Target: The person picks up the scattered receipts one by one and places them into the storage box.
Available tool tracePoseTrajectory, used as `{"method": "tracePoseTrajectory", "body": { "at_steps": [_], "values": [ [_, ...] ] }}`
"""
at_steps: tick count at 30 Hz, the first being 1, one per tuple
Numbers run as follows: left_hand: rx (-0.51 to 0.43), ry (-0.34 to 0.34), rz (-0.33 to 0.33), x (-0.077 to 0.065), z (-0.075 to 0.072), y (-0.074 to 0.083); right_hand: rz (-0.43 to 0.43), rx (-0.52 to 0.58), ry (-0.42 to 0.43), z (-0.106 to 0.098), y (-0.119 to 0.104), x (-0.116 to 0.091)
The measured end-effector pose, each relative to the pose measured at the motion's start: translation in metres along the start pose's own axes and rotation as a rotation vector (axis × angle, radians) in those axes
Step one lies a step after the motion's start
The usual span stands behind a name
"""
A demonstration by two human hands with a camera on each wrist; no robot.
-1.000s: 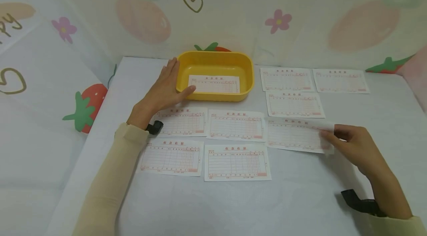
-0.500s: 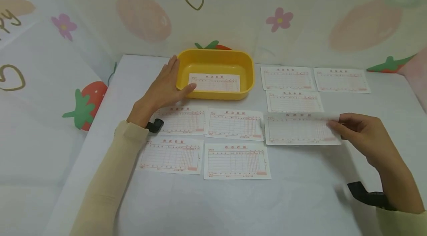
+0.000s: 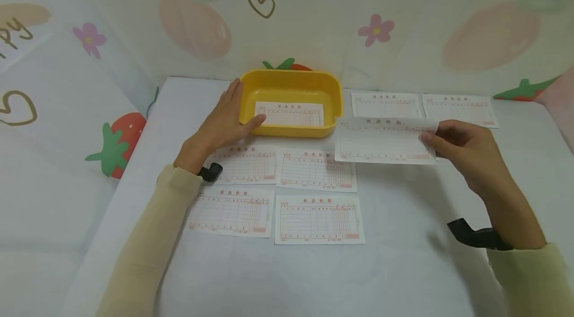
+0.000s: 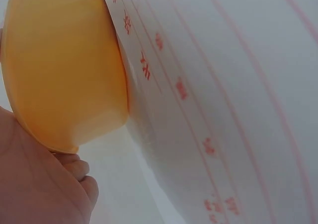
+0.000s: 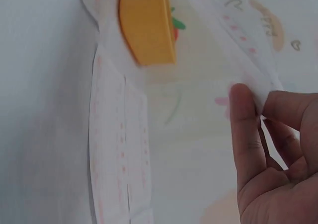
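My left hand (image 3: 224, 120) holds the left side of a yellow plastic tray (image 3: 291, 130). Its fingers lie along the outer wall and its thumb reaches over the front rim. One receipt (image 3: 289, 113) with red print lies inside the tray. Between thumb and fingers, my right hand (image 3: 471, 150) pinches the right end of a lifted receipt (image 3: 381, 142), its left end close to the tray's front right corner. In the right wrist view, the thumb and fingers of the right hand (image 5: 273, 154) meet on the paper's corner. The lifted sheet hides part of the table behind it.
Two receipts lie side by side in front of the tray, a left one (image 3: 244, 167) and a right one (image 3: 314, 172). Nearer are another left (image 3: 230, 215) and right one (image 3: 319, 222). At the back right lie a receipt (image 3: 385, 105) and its neighbour (image 3: 462, 110). A printed cloth (image 3: 305, 23) hangs behind.
My right hand has raised the receipt off the table, then brought it back and left towards the tray, over where another receipt showed. My left hand stays at the tray.
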State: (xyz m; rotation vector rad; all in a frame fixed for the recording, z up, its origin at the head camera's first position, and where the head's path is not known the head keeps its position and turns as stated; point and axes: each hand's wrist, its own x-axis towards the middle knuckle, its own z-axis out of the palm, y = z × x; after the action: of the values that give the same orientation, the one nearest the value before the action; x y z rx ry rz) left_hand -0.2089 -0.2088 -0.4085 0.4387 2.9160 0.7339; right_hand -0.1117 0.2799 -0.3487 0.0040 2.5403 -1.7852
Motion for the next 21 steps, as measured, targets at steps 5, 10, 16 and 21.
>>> {"method": "tracePoseTrajectory", "body": {
  "at_steps": [5,10,16,21],
  "values": [
    [0.001,0.002,-0.008,0.002,-0.002,-0.001,-0.001,-0.001,0.014,0.023,-0.011,0.021],
    [-0.02,-0.02,-0.025,0.002,0.0,0.0,0.006,-0.077,-0.013,0.044,-0.017,0.04],
    [0.001,-0.002,-0.016,0.001,0.002,0.003,0.024,-0.144,-0.044,0.066,-0.02,0.06],
    [0.014,0.022,-0.008,0.002,0.0,0.004,0.03,-0.116,-0.057,0.084,-0.026,0.075]
  ]
}}
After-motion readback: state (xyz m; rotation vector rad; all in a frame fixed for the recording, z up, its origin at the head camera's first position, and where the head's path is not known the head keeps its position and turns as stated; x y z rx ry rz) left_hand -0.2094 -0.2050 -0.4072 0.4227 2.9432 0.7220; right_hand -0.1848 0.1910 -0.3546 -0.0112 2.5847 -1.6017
